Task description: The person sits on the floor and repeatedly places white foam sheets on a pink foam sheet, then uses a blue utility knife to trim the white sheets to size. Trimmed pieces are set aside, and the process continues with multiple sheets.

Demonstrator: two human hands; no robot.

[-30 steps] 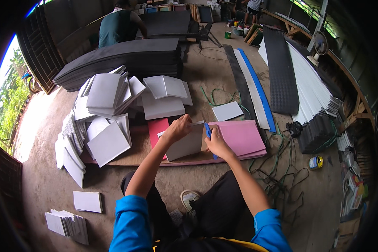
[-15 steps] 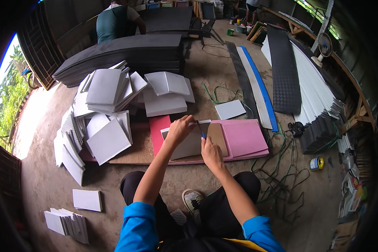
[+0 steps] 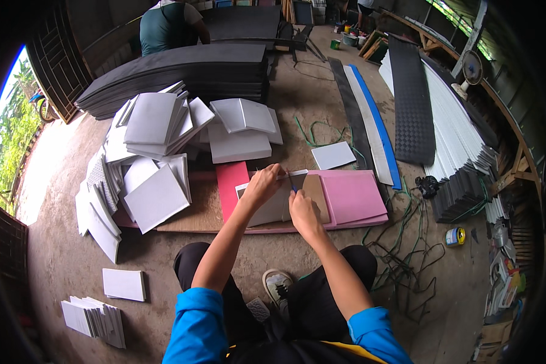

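My left hand is closed down on the upper edge of a grey sheet, fingers bent at a narrow white foam edge that shows beneath it. Just right of it, my right hand grips a slim blue-handled knife, its tip at that white edge. Brown board lies beside the grey sheet, next to pink foam sheets. A red sheet is left of my left hand. What my left fingertips pinch is hidden.
White foam pieces are heaped on the left, with a small stack on the floor. Black foam sheets lie behind. Tangled green cord and a yellow tin are on the right. A person works at the back.
My right hand and the knife have shifted slightly away from me along the sheet. My left hand stays nearly in place at the edge. The whole view has tilted a little.
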